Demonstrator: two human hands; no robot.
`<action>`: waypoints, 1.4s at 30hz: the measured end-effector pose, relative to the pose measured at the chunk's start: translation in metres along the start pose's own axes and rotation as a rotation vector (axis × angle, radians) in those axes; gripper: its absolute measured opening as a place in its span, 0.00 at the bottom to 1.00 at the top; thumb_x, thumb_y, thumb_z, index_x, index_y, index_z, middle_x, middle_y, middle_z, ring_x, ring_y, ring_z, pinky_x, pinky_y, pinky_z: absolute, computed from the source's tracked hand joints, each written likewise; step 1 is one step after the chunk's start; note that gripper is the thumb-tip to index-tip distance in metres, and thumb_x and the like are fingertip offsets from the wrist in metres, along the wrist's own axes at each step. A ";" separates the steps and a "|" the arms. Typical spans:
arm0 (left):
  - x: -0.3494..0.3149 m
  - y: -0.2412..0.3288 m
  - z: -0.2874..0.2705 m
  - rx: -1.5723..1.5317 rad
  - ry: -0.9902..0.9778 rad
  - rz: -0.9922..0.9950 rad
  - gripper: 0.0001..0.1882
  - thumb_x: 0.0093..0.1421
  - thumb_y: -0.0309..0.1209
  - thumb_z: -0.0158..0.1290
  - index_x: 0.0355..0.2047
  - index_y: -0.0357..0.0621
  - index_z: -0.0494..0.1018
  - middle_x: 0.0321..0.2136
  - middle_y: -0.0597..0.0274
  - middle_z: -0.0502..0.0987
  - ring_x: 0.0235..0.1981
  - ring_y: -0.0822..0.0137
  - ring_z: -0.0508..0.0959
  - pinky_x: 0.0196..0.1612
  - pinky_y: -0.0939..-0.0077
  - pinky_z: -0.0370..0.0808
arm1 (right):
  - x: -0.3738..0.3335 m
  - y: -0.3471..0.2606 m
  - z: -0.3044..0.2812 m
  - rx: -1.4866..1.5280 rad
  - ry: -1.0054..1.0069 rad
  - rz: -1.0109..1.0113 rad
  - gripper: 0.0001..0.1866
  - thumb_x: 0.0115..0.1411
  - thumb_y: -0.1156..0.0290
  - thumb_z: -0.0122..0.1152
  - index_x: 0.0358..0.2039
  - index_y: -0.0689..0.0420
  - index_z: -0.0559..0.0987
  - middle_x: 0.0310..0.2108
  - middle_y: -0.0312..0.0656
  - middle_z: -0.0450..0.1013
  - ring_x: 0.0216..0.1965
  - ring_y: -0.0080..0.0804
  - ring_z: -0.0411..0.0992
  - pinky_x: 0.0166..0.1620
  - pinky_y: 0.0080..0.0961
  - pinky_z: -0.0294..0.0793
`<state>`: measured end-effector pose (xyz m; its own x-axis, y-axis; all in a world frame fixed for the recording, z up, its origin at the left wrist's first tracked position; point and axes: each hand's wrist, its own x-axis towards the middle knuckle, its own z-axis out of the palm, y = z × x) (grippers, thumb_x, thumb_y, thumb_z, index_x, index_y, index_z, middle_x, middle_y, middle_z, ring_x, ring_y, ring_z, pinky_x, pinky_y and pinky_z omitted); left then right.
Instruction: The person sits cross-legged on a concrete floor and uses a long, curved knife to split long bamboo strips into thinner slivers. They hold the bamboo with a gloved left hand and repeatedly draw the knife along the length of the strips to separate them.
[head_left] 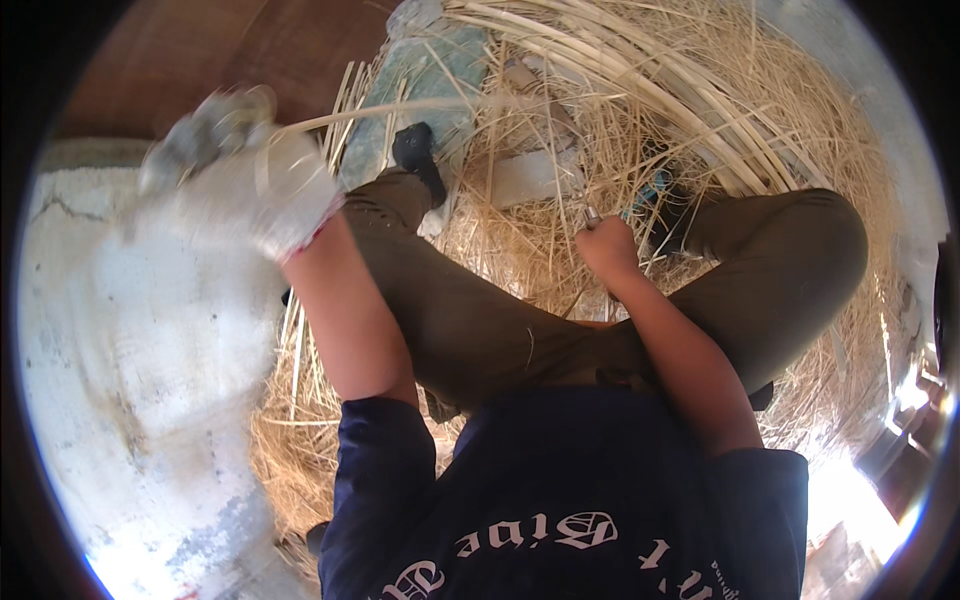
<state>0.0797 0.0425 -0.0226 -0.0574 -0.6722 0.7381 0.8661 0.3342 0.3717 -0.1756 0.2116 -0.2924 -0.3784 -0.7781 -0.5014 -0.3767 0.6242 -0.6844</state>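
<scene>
My left hand, in a white and grey glove, is raised over the left side and blurred by motion. A long pale strip of split bamboo or cane runs from it to the right, above the stone. The glove's fingers are smeared, but the strip appears gripped in them. My bare right hand is closed in a fist between my knees. From its top sticks the metal collar of a knife-like tool; its blade is hard to make out. Shavings lie around this hand.
My crossed legs frame the work area. A greenish stone slab lies ahead, with a pale block nearby. Long strips lie in a bundle at the far right among heaped shavings. A worn pale concrete surface spreads at left.
</scene>
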 end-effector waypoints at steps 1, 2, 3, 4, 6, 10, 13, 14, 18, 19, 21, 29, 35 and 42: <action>-0.001 0.008 -0.001 0.009 0.016 0.007 0.33 0.62 0.71 0.46 0.21 0.56 0.74 0.14 0.73 0.70 0.15 0.69 0.70 0.22 0.70 0.71 | 0.003 0.006 0.000 0.020 0.041 0.037 0.15 0.54 0.65 0.62 0.35 0.64 0.84 0.29 0.56 0.80 0.33 0.54 0.81 0.40 0.44 0.78; 0.000 0.026 -0.005 0.037 0.036 0.019 0.34 0.61 0.72 0.45 0.19 0.57 0.73 0.14 0.73 0.69 0.15 0.69 0.70 0.21 0.71 0.70 | -0.003 0.001 0.001 0.032 0.037 0.001 0.15 0.54 0.65 0.62 0.34 0.64 0.83 0.29 0.57 0.80 0.34 0.54 0.81 0.40 0.44 0.78; 0.001 0.044 -0.010 0.065 0.055 0.030 0.35 0.61 0.73 0.44 0.18 0.57 0.72 0.13 0.73 0.69 0.15 0.69 0.69 0.20 0.72 0.69 | -0.009 -0.006 0.006 0.044 0.033 -0.037 0.15 0.53 0.65 0.62 0.34 0.65 0.83 0.29 0.57 0.80 0.34 0.53 0.81 0.40 0.43 0.78; 0.002 0.056 -0.018 0.082 0.076 0.049 0.36 0.61 0.74 0.43 0.17 0.58 0.71 0.13 0.73 0.68 0.14 0.69 0.69 0.20 0.73 0.69 | -0.014 -0.014 0.006 0.048 0.039 -0.075 0.14 0.53 0.66 0.62 0.33 0.65 0.83 0.28 0.58 0.80 0.34 0.53 0.81 0.40 0.42 0.78; 0.000 0.071 -0.027 0.163 0.139 0.086 0.35 0.62 0.72 0.42 0.15 0.58 0.69 0.13 0.73 0.66 0.15 0.70 0.68 0.20 0.74 0.68 | -0.024 -0.035 0.001 0.047 -0.026 -0.100 0.14 0.53 0.66 0.61 0.32 0.65 0.83 0.28 0.58 0.80 0.33 0.52 0.81 0.40 0.41 0.78; 0.000 0.034 -0.012 0.074 0.154 0.016 0.32 0.68 0.61 0.42 0.13 0.57 0.57 0.12 0.73 0.58 0.13 0.70 0.59 0.17 0.76 0.64 | -0.015 -0.020 0.002 0.260 -0.083 0.001 0.12 0.53 0.69 0.62 0.29 0.67 0.80 0.22 0.54 0.77 0.26 0.46 0.79 0.32 0.43 0.75; 0.000 0.025 0.009 0.335 0.489 0.046 0.35 0.67 0.67 0.38 0.12 0.57 0.57 0.10 0.72 0.55 0.10 0.70 0.53 0.13 0.73 0.57 | -0.011 -0.017 0.007 0.531 -0.216 0.323 0.09 0.53 0.72 0.62 0.28 0.66 0.76 0.19 0.47 0.71 0.20 0.38 0.72 0.24 0.43 0.69; 0.000 0.018 0.017 0.365 0.523 0.042 0.42 0.61 0.79 0.31 0.13 0.57 0.65 0.09 0.72 0.57 0.08 0.72 0.56 0.11 0.80 0.55 | -0.011 -0.016 0.008 0.582 -0.234 0.348 0.08 0.53 0.73 0.63 0.27 0.65 0.75 0.19 0.45 0.69 0.19 0.35 0.70 0.22 0.42 0.68; -0.008 -0.004 0.003 0.282 0.379 0.015 0.42 0.63 0.77 0.29 0.14 0.55 0.64 0.09 0.72 0.55 0.10 0.71 0.54 0.12 0.81 0.53 | -0.004 -0.010 0.010 0.748 -0.319 0.462 0.07 0.53 0.74 0.63 0.28 0.62 0.73 0.19 0.40 0.64 0.16 0.30 0.63 0.20 0.38 0.65; -0.008 -0.007 0.008 0.354 0.441 0.017 0.41 0.63 0.77 0.29 0.13 0.56 0.59 0.09 0.72 0.53 0.10 0.71 0.52 0.14 0.79 0.52 | -0.003 -0.010 0.009 0.780 -0.342 0.495 0.07 0.52 0.75 0.63 0.28 0.61 0.73 0.19 0.40 0.64 0.16 0.29 0.62 0.21 0.37 0.65; -0.004 -0.011 0.018 0.498 0.563 0.021 0.39 0.65 0.76 0.28 0.12 0.58 0.51 0.09 0.71 0.49 0.12 0.70 0.49 0.17 0.75 0.50 | -0.002 -0.008 0.007 0.838 -0.377 0.520 0.07 0.53 0.75 0.63 0.27 0.60 0.72 0.19 0.38 0.62 0.16 0.29 0.61 0.21 0.37 0.64; -0.008 -0.014 0.007 0.596 0.477 -0.057 0.41 0.61 0.79 0.33 0.11 0.58 0.52 0.11 0.73 0.49 0.13 0.71 0.49 0.18 0.77 0.47 | -0.015 -0.025 -0.001 0.854 -0.302 0.470 0.07 0.55 0.75 0.63 0.27 0.59 0.72 0.19 0.38 0.63 0.15 0.28 0.61 0.20 0.35 0.64; -0.021 -0.053 -0.078 0.016 0.186 -0.296 0.38 0.60 0.79 0.37 0.14 0.62 0.51 0.11 0.78 0.49 0.14 0.74 0.49 0.16 0.74 0.48 | -0.043 -0.054 -0.002 0.647 -0.310 0.283 0.07 0.55 0.74 0.62 0.25 0.60 0.74 0.17 0.38 0.66 0.13 0.28 0.62 0.18 0.32 0.64; -0.038 -0.126 -0.001 0.695 0.770 -0.092 0.31 0.72 0.60 0.42 0.17 0.56 0.59 0.16 0.74 0.59 0.16 0.76 0.58 0.21 0.77 0.54 | -0.051 -0.049 -0.006 0.431 -0.292 0.068 0.10 0.56 0.70 0.62 0.23 0.62 0.76 0.14 0.39 0.68 0.12 0.30 0.67 0.17 0.33 0.65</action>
<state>-0.0264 0.0256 -0.0984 0.4352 -0.8723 0.2227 0.3835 0.4034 0.8307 -0.1424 0.2211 -0.2301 -0.1147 -0.7626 -0.6366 0.0458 0.6361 -0.7702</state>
